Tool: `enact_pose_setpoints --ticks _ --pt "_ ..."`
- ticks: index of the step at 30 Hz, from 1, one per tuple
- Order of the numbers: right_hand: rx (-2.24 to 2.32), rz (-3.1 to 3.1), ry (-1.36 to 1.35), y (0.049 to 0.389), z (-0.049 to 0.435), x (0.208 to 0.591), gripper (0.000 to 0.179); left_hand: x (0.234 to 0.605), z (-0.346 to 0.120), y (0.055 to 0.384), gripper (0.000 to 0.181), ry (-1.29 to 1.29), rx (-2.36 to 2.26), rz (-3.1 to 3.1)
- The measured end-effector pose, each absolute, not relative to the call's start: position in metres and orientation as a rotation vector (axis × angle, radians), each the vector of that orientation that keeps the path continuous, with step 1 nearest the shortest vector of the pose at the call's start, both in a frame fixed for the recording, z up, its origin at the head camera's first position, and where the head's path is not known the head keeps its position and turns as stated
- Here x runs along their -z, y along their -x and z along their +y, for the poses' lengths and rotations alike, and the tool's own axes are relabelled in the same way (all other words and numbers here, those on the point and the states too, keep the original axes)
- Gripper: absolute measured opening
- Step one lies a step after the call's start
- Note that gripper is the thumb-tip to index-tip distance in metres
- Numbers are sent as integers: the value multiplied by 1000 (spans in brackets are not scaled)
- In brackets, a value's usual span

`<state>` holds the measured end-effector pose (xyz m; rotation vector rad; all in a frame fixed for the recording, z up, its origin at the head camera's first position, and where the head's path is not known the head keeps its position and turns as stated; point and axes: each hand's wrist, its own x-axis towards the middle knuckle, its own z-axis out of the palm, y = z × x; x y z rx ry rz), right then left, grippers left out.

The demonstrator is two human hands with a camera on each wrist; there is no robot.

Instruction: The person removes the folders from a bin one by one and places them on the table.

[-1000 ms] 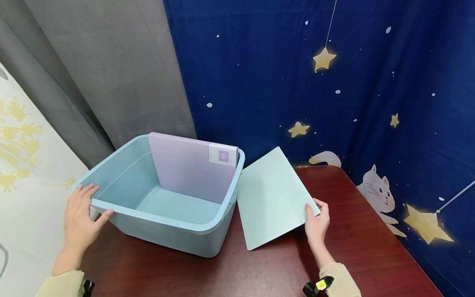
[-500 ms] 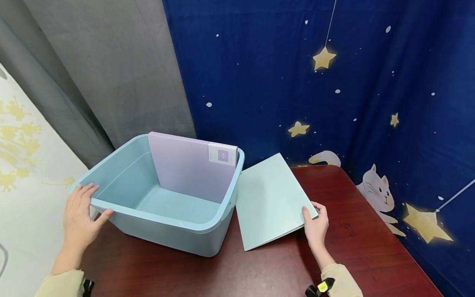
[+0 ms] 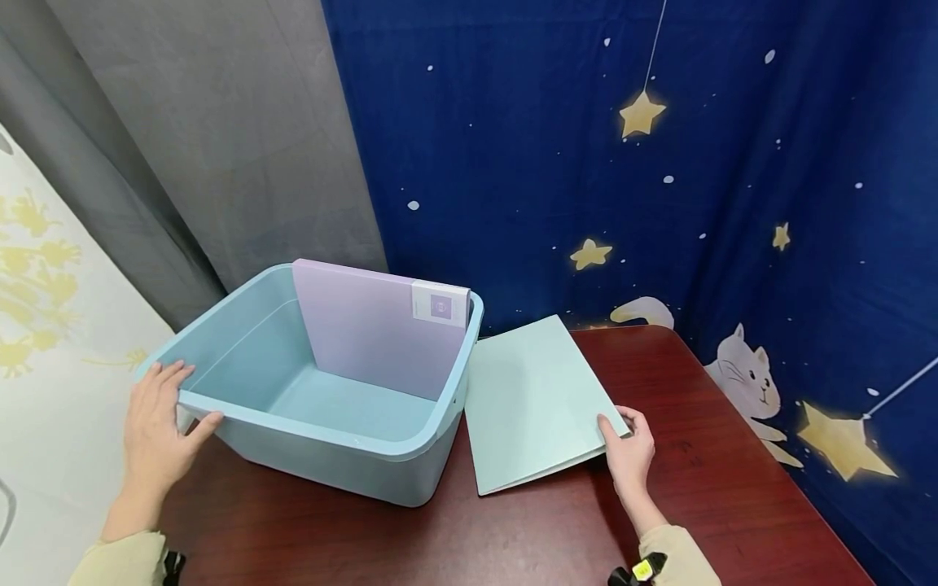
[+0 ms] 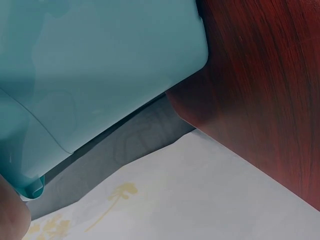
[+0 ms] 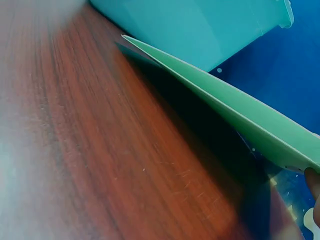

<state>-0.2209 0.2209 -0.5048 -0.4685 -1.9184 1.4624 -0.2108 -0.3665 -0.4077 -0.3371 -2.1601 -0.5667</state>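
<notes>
In the head view, my right hand pinches the lower right corner of a pale green folder, thumb on top and fingers beneath. The folder slants beside the tub, its held side raised above the table. A narrow gap shows between its two covers in the right wrist view. My left hand rests on the near left corner of a light blue plastic tub, fingers laid over the rim and thumb spread along the front. Inside the tub, a lilac folder with a white label stands on edge against the far right side.
The tub stands on a dark red wooden table. Behind hang a grey curtain and a navy curtain with stars. A white cloth with yellow prints is at the left.
The green folder has tilted lower, its far corner sinking toward the table, and the gap between its covers has widened. My right hand has come down slightly with it. The left hand stays put.
</notes>
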Motion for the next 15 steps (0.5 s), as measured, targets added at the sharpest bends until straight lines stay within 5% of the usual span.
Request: enact_pose_setpoints --ticks 15 --pt "-1351 -2121 509 214 234 511 31 408 -366 212 94 339 582 -2153"
